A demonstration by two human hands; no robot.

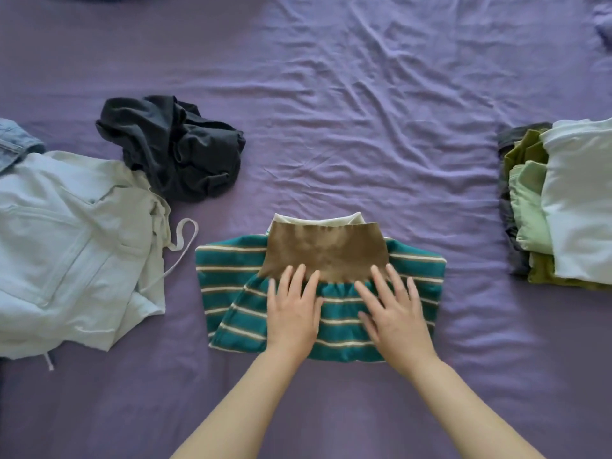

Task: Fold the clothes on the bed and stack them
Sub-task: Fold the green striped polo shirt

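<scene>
A folded teal garment with cream and brown stripes (231,276) lies in the middle of the purple bed (364,111), its brown ribbed band (324,246) turned up on top. My left hand (293,313) and my right hand (394,313) both press flat on it with straight, spread fingers, side by side. A stack of folded clothes (569,200) sits at the right, white on top, with light green, olive and dark pieces under it.
At the left lies an unfolded pale blue hooded jacket (66,243) with a loose drawstring (182,240). A crumpled dark grey garment (175,150) sits behind it. A denim piece (16,140) shows at the far left edge. Wrinkled sheet stretches beyond the garment.
</scene>
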